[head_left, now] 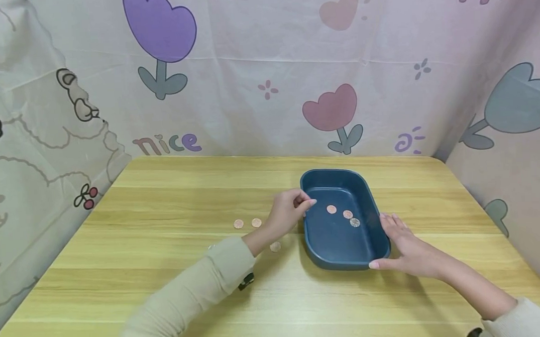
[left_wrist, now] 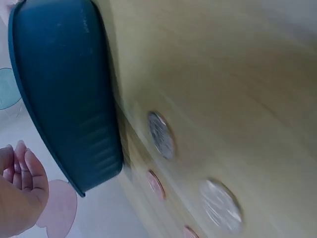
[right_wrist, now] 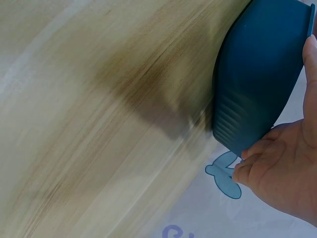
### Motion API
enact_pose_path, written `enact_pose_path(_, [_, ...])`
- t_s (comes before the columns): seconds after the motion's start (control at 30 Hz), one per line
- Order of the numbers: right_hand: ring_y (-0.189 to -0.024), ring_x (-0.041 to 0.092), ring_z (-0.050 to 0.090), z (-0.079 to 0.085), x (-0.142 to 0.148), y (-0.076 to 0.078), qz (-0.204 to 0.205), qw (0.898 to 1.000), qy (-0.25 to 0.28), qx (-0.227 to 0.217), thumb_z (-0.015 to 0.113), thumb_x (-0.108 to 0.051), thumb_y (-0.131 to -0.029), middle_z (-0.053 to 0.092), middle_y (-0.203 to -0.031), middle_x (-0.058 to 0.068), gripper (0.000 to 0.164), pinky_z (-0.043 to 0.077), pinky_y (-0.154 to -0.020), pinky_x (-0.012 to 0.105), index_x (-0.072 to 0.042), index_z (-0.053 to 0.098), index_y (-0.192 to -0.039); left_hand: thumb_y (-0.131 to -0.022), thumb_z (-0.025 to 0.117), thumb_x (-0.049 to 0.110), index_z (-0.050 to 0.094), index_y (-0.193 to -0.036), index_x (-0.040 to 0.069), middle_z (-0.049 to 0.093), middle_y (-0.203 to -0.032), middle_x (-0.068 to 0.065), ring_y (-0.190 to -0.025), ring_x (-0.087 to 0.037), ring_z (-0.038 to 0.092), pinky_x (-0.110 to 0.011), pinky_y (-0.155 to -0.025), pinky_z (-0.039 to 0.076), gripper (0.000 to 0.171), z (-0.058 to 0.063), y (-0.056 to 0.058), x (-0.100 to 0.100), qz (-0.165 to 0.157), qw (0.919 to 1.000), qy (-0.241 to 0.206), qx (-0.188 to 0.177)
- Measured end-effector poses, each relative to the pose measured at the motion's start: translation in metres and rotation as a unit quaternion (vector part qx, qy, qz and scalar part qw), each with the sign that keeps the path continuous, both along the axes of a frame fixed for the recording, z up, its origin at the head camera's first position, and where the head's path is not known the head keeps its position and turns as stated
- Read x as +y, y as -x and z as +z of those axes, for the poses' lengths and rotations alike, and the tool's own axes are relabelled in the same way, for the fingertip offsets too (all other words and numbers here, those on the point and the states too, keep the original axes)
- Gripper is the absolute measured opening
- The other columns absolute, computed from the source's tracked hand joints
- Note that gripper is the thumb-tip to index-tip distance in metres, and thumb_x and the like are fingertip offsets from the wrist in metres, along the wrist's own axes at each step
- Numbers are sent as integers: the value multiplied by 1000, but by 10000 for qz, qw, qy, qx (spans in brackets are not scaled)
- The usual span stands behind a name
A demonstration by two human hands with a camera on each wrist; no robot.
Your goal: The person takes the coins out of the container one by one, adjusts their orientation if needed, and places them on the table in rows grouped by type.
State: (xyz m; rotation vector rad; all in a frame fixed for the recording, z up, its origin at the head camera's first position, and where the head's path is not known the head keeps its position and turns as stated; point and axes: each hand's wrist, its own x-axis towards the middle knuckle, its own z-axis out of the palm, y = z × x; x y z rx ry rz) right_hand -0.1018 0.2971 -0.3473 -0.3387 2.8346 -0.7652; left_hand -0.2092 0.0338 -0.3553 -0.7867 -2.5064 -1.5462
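Note:
A dark blue rectangular tray (head_left: 337,262) with rounded corners stands on the wooden table, and two copper-coloured coins (head_left: 331,209) and a silvery coin (head_left: 355,222) lie inside. My left hand (head_left: 286,214) is over the tray's left rim, its thumb and fingertips brought together; I cannot tell if a coin is between them. With its thumb at the near edge and its fingers along the right side, my right hand (head_left: 409,250) grips the tray's near right corner. Left of the tray, several coins (head_left: 256,223) lie on the table, one silvery coin (left_wrist: 161,135) close to its wall.
The light wooden table (head_left: 171,193) reaches back to a printed curtain (head_left: 246,49) with tulips and hearts. The left sleeve (head_left: 198,287) crosses above the table and partly covers one coin. More printed cloth hangs along both sides.

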Motion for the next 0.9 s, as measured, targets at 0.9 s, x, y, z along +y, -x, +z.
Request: enact_pose_path(0.9, [-137, 52, 0, -1, 0, 0, -17, 10000, 23, -78, 72, -48, -74, 7, -151, 31, 111, 12, -100, 73, 9, 9, -144, -87, 64, 15, 64, -88, 3, 67, -79, -6, -60, -5, 55, -10, -53, 43, 12, -11, 25, 74, 159, 9959, 781, -422])
